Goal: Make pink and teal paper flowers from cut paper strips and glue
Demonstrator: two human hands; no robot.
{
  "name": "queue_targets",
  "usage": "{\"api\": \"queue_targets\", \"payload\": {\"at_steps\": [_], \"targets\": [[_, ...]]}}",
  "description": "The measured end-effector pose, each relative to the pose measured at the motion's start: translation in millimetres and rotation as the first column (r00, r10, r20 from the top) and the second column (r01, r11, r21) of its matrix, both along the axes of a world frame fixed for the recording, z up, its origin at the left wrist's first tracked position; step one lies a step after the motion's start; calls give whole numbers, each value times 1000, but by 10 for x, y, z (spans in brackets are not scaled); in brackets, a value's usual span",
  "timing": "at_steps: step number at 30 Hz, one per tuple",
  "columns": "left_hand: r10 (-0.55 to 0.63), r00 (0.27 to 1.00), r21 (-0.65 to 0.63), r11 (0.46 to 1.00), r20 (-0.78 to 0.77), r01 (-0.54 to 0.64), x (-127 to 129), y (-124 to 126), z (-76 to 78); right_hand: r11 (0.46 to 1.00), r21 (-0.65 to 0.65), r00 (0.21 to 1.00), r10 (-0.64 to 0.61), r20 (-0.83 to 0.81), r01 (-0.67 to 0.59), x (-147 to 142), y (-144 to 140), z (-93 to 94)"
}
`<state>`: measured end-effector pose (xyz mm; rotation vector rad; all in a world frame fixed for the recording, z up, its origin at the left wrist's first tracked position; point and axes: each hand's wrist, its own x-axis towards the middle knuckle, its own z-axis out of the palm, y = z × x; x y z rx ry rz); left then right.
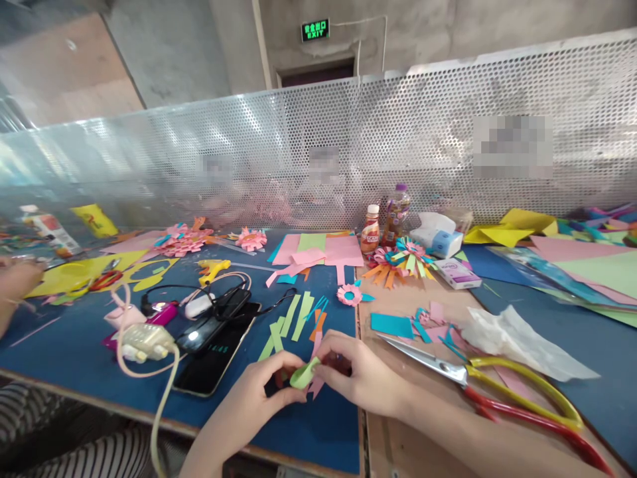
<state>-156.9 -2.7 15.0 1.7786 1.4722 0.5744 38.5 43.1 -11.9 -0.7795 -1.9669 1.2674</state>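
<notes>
Curled green paper strip between left fingers and right fingers

Left of the big scissors, the left hand and right hand are bare, with slim fingers and narrow wrists. The left forearm and the right forearm, nearer the scissors, are slender and uncovered.

The lit sign reads "安全出口 EXIT"; the white-capped bottle bears a partly legible "NESCAFÉ"; the dark phone apparently shows "14:45".
</notes>
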Motion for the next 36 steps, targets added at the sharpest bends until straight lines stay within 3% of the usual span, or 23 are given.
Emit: {"api": "queue_targets", "payload": {"at_steps": [6,14,26,36], "targets": [[20,1000,28,999,-9,-19,-52,1,-37,1000,7,1000,-18,-23,18,1,21,17],[19,999,7,1000,41,-19,-49,-3,-29,954,167,968,-243,-69,251,20,23,5],[71,996,26,997,56,-72,-72,-32,-43,915,386,991,-81,-103,115,28,-43,53],[66,998,65,996,9,-66,-48,-46,-9,919,382,991,-57,-122,100,22,-40,29]]}}
